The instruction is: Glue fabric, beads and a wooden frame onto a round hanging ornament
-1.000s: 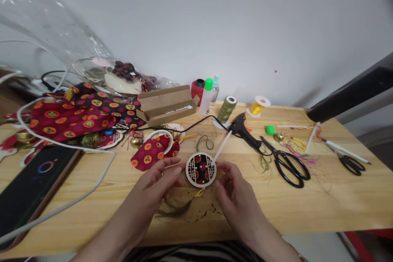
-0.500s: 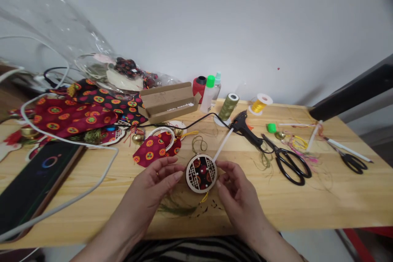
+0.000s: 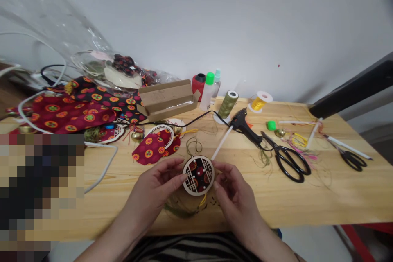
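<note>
A round wooden pendant point(image 3: 190, 188) lies between my hands, with lattice cutouts on both sides and dark patterned fabric in the middle dotted with small white beads. My left hand point(image 3: 159, 184) pinches its left rim, thumb on the front. My right hand point(image 3: 235, 190) has its fingers curled against the right rim. Beneath the pendant hang a yellow cord loop point(image 3: 203, 200) and a green thread tassel point(image 3: 181, 211). A green cord loop point(image 3: 194, 145) comes off its top. The white glue stick point(image 3: 221, 143) of a black glue gun point(image 3: 245, 127) reaches toward the pendant's upper right.
Black scissors point(image 3: 291, 163) lie to the right, with smaller scissors point(image 3: 351, 159) farther over. Behind stand a cardboard box point(image 3: 172, 104) of white beads, a green thread spool point(image 3: 229, 104) and a yellow cord spool point(image 3: 259, 102). Patterned fabric point(image 3: 70, 114) and a white cable point(image 3: 110, 159) fill the left.
The pendant has shifted slightly left and turned clockwise a little in my hands. My left thumb now overlaps its rim. A blurred patch now covers the lower left corner.
</note>
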Demonstrator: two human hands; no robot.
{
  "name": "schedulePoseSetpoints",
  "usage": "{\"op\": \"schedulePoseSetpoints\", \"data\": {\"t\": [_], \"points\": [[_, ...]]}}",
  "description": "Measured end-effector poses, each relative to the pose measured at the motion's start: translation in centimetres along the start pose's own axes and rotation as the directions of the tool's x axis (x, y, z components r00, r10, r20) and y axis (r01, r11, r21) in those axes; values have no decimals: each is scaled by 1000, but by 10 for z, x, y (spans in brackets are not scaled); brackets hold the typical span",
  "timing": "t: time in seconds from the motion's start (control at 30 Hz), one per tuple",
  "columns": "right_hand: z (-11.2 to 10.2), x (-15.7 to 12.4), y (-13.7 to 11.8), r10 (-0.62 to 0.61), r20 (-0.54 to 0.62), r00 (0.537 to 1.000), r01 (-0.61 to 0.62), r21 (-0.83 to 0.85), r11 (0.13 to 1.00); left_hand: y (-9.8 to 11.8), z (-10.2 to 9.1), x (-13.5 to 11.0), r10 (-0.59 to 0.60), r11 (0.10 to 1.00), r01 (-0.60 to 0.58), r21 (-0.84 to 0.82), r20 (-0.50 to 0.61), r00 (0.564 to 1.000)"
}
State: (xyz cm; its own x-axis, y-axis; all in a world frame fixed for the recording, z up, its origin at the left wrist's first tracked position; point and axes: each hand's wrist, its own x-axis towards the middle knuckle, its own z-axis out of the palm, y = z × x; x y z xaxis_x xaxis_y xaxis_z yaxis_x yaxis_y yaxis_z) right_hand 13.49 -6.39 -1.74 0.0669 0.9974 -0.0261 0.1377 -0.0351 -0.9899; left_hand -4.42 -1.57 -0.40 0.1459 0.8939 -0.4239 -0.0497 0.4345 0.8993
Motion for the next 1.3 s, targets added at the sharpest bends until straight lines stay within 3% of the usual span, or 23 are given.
{"op": "schedulePoseSetpoints", "data": {"t": [0.33,0.5,0.6,0.67,0.77,0.9,1.0,1.3], "points": [[1,-3,-1,-36,8,999,36,-14,999,3,3,-4,19,1000,-20,12,39,999],[-10,0,-6,-13,-9,1000,11,-178,984,5,-2,-7,42,998,-44,49,34,999],[-22,12,-18,-156,-8,988,145,-331,932,13,-2,-9,63,996,-66,58,46,997],[-31,27,-31,-238,67,969,246,-363,899,23,0,-8,72,996,-76,52,60,996],[-44,55,-57,-234,170,957,278,-328,903,44,7,1,109,990,-117,81,98,989],[-54,88,-82,-176,214,961,234,-288,929,70,18,25,191,973,-208,104,148,970],[-57,103,-80,-136,174,975,174,-226,959,78,26,43,195,974,-213,75,203,960],[-55,113,-49,27,153,988,-11,-107,994,55,31,62,112,993,-103,-51,254,961]]}}
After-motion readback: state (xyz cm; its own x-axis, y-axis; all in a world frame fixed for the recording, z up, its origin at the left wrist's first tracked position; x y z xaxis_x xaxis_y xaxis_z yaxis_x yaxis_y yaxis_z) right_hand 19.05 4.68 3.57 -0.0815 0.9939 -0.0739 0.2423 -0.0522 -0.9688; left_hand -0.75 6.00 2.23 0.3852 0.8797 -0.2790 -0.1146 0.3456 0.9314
